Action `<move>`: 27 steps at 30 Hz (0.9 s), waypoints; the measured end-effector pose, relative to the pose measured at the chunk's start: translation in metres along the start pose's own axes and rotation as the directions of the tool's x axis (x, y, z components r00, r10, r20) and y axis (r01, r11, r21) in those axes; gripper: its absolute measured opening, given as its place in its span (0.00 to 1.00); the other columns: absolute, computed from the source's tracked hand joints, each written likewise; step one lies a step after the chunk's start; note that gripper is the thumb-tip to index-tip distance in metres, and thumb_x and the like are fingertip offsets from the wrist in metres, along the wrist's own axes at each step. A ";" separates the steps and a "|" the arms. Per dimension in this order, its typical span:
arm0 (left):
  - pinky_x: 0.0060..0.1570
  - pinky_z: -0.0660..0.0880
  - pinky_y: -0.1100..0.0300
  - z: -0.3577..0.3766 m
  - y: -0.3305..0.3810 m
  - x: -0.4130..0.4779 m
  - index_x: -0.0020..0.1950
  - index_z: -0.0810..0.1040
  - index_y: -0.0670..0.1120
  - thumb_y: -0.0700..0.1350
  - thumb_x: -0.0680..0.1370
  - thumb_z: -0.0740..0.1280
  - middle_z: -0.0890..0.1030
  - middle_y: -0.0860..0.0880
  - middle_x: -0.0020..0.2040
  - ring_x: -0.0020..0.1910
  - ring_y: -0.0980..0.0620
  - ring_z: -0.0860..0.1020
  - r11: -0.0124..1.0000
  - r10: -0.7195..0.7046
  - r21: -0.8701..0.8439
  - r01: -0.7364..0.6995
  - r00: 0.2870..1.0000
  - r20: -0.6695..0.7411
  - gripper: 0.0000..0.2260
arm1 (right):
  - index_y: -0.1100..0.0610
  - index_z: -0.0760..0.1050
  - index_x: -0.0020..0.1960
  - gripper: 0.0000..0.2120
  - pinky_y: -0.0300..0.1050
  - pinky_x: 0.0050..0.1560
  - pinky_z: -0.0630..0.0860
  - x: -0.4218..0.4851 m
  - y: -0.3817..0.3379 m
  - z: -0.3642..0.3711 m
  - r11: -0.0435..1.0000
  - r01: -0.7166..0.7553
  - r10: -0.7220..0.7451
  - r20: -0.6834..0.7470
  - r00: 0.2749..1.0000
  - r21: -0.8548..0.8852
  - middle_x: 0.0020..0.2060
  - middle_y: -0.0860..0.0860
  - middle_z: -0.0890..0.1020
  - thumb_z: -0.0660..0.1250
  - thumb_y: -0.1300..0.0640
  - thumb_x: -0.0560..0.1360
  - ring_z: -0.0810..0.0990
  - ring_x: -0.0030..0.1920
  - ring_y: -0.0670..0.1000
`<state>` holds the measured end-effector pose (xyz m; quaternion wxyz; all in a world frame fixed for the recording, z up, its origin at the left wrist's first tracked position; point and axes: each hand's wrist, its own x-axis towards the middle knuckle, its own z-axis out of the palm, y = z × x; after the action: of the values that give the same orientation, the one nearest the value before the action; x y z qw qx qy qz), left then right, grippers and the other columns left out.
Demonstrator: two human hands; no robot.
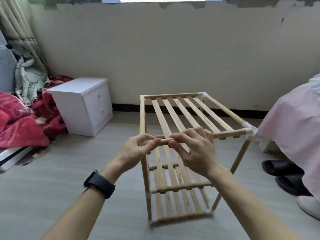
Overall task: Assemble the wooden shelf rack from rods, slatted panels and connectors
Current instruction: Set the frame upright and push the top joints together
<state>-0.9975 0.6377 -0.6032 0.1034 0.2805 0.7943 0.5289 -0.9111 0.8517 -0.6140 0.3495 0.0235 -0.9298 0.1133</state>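
Note:
The wooden shelf rack (180,153) stands upright on the floor with three slatted panels. Its top slatted panel (187,115) is framed by rods and white connectors (250,129) at the corners. My left hand (138,148) pinches the near front rod (164,141) at the rack's near-left top corner. My right hand (194,148) grips the same rod just to the right, fingers curled over it. Whatever sits at that near-left corner is hidden under my left fingers.
A white two-drawer nightstand (84,104) stands to the left by the wall. Red bedding (19,122) lies on the floor at far left. A pink cloth-covered thing (294,122) and black slippers (284,172) are on the right.

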 end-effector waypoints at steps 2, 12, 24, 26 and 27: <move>0.45 0.79 0.57 0.001 -0.003 -0.005 0.51 0.82 0.56 0.75 0.65 0.67 0.83 0.52 0.44 0.45 0.53 0.81 0.999 0.013 0.044 -0.009 0.997 -0.082 0.28 | 0.38 0.81 0.56 0.16 0.45 0.50 0.57 -0.001 0.005 0.001 0.999 0.016 -0.015 -0.022 1.000 0.038 0.44 0.38 0.79 0.57 0.34 0.80 0.70 0.51 0.46; 0.30 0.74 0.62 0.024 -0.003 -0.010 0.52 0.80 0.56 0.65 0.75 0.66 0.77 0.53 0.34 0.31 0.58 0.76 0.988 0.112 0.125 -0.085 0.968 -0.226 0.15 | 0.39 0.81 0.57 0.18 0.45 0.50 0.60 0.001 0.014 0.005 0.996 0.006 -0.002 -0.042 0.999 0.087 0.45 0.41 0.81 0.58 0.33 0.79 0.71 0.52 0.48; 0.41 0.80 0.55 0.016 -0.013 -0.010 0.54 0.76 0.57 0.63 0.79 0.60 0.82 0.49 0.46 0.43 0.52 0.82 0.991 0.079 0.120 -0.057 0.980 -0.181 0.13 | 0.48 0.81 0.52 0.21 0.46 0.51 0.63 0.006 0.009 0.012 0.997 0.006 0.007 -0.171 0.985 0.081 0.44 0.41 0.82 0.59 0.34 0.79 0.73 0.49 0.47; 0.43 0.82 0.49 0.016 -0.011 -0.009 0.54 0.74 0.55 0.64 0.80 0.59 0.82 0.45 0.47 0.44 0.46 0.82 0.985 0.080 0.167 -0.049 0.980 -0.180 0.15 | 0.49 0.81 0.51 0.22 0.46 0.51 0.63 0.009 0.009 0.013 0.997 -0.005 0.022 -0.215 0.976 0.080 0.42 0.43 0.82 0.58 0.34 0.79 0.72 0.48 0.47; 0.43 0.82 0.47 0.016 -0.009 -0.008 0.54 0.74 0.54 0.64 0.79 0.58 0.81 0.44 0.47 0.44 0.44 0.82 0.983 0.076 0.178 -0.044 0.981 -0.178 0.16 | 0.50 0.81 0.51 0.22 0.46 0.51 0.62 0.010 0.009 0.013 0.996 -0.011 0.030 -0.232 0.972 0.083 0.42 0.44 0.82 0.58 0.34 0.79 0.72 0.48 0.47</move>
<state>-0.9867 0.6429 -0.6195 -0.0112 0.2621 0.8347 0.4842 -0.9282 0.8576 -0.6188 0.4535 0.0144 -0.8773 0.1566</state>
